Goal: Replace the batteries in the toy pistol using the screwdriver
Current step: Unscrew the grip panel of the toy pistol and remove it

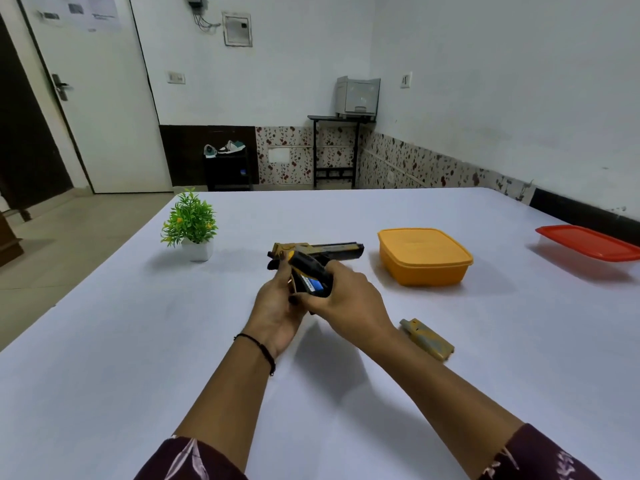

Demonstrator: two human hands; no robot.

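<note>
A yellow-and-black toy pistol (pixel 332 251) is held above the middle of the white table (pixel 138 341), barrel pointing right. My left hand (pixel 277 313) grips its handle from the left side. My right hand (pixel 349 299) curls round the bottom of the handle, where a blue-and-white battery (pixel 313 285) shows in the open compartment. The yellow battery cover (pixel 427 339) lies on the table to the right of my right forearm. No screwdriver is in view.
A small potted plant (pixel 192 225) stands at the left. A lidded yellow box (pixel 424 256) sits right of the pistol, and a red-lidded container (pixel 588 242) lies at the far right edge. Behind the table are a door, a shoe rack and a printer stand.
</note>
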